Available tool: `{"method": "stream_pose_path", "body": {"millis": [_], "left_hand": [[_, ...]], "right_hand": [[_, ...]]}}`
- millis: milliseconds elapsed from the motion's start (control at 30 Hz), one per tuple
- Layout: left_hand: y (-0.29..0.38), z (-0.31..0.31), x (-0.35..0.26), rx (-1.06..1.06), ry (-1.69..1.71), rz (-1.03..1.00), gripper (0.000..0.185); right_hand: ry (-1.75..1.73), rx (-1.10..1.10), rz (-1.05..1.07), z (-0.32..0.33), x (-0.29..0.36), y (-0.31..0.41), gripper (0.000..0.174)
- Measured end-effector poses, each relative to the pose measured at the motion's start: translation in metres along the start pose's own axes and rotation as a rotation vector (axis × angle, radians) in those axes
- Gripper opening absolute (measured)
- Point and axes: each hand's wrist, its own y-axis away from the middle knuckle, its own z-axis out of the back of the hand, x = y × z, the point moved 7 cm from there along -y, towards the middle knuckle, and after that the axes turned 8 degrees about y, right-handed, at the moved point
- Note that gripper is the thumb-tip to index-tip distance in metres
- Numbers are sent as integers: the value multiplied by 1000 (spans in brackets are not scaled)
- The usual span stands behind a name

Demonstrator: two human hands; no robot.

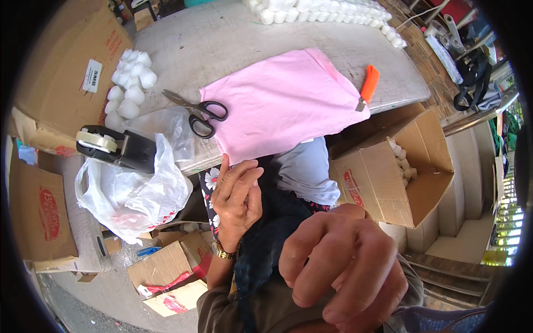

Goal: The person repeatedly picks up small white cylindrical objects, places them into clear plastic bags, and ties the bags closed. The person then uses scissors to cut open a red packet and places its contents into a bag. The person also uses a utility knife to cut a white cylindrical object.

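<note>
My left hand point(237, 193) is at the table's front edge with its fingers loosely bent, and nothing shows in it. Its fingertips are beside the near corner of a folded pink cloth point(275, 104). Close to the camera is my right hand point(343, 266), raised over my lap with curled fingers; the inside of its grip is hidden. Black-handled scissors point(200, 112) lie partly on the cloth's left edge. At the cloth's right end lies an orange-handled utility knife point(368, 86), its blade end over the cloth.
A black tape dispenser point(116, 147) stands by a white plastic bag point(137, 200) at the table's left edge. White rounded pieces sit in a cluster point(131, 79) and in rows point(316, 10) farther back. An open cardboard box point(374, 179) stands right, a closed-sided carton point(66, 70) left.
</note>
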Motion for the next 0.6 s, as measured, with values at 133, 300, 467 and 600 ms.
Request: {"method": "stream_pose_path", "body": {"millis": [133, 300, 467, 600], "left_hand": [[6, 20, 4, -40, -45, 23, 30], [17, 54, 6, -158, -168, -2, 31], [25, 104, 3, -375, -340, -16, 27], [26, 136, -18, -533, -394, -42, 24]], "right_hand": [[-31, 60, -177, -12, -30, 10, 22], [283, 447, -690, 9, -85, 65, 27], [806, 756, -893, 28, -156, 207, 52], [1125, 995, -766, 4, -175, 258, 78]]}}
